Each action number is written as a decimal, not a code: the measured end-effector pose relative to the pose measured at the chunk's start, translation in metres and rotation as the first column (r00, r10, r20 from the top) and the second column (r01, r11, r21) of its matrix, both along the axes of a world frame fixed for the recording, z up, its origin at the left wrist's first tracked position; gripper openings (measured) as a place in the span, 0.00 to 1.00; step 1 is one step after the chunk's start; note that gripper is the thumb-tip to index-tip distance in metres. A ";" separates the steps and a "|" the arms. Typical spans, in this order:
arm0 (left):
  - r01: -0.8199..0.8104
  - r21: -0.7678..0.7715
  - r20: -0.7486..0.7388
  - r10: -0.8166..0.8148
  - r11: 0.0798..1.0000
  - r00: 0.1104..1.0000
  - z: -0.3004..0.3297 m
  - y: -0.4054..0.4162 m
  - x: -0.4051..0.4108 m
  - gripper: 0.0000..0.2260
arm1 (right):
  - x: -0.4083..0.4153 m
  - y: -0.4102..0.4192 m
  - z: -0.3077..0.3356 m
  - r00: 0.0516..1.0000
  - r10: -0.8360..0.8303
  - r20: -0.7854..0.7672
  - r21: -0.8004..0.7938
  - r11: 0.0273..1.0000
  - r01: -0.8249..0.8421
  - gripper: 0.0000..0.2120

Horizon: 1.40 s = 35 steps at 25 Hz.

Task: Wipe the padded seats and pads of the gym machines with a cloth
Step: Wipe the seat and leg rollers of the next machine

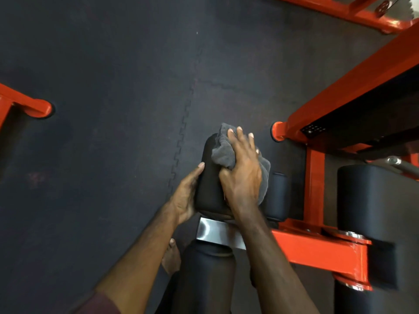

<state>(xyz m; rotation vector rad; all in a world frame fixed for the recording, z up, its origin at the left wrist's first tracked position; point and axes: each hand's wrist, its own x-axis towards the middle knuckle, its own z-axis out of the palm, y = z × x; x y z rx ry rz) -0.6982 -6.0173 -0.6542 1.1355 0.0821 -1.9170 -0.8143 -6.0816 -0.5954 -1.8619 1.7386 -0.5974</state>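
A black padded roller pad (pixel 209 184) stands upright in the middle of the view on a steel bracket (pixel 217 233). A grey cloth (pixel 224 152) is draped over its top and right side. My right hand (pixel 243 175) lies on the cloth with fingers spread and presses it against the pad. My left hand (pixel 184 196) rests flat against the pad's left side with straight fingers. A second black roller pad (pixel 204 275) sits below the bracket, near me.
An orange machine frame (pixel 317 248) runs to the right, with a large black roller pad (pixel 376 200) and a smaller black roller (pixel 278 196) behind the cloth. Orange frame feet sit at the left (pixel 37 107) and the top right (pixel 390 21). Dark rubber floor mats (pixel 113 87) cover the ground.
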 end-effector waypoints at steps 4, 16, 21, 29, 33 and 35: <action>0.001 0.007 0.014 -0.001 1.000 1.000 0.004 0.001 -0.002 0.23 | -0.008 0.086 -0.002 0.991 0.110 -0.077 -0.046 0.992 -0.114 0.39; -0.068 -0.033 0.530 0.076 0.997 0.844 0.020 0.004 -0.033 0.25 | -0.015 0.043 0.003 0.953 -0.123 0.275 0.013 0.992 0.125 0.39; -0.076 -0.051 0.546 0.092 0.996 0.833 0.016 0.006 -0.024 0.18 | -0.018 0.099 0.001 0.986 -0.022 0.165 -0.083 0.996 0.037 0.35; -0.035 0.023 -0.003 0.035 0.999 0.999 -0.001 0.003 0.005 0.21 | -0.003 0.006 -0.001 0.993 -0.032 0.113 -0.036 0.999 0.036 0.42; -0.044 0.026 -0.092 0.047 0.999 0.995 0.001 0.001 0.001 0.23 | -0.012 0.093 -0.002 0.986 0.140 -0.091 -0.040 0.989 -0.144 0.38; -0.038 0.016 -0.086 0.040 0.999 0.996 0.003 0.002 0.002 0.25 | -0.011 0.089 -0.002 0.986 0.142 -0.084 -0.035 0.989 -0.145 0.37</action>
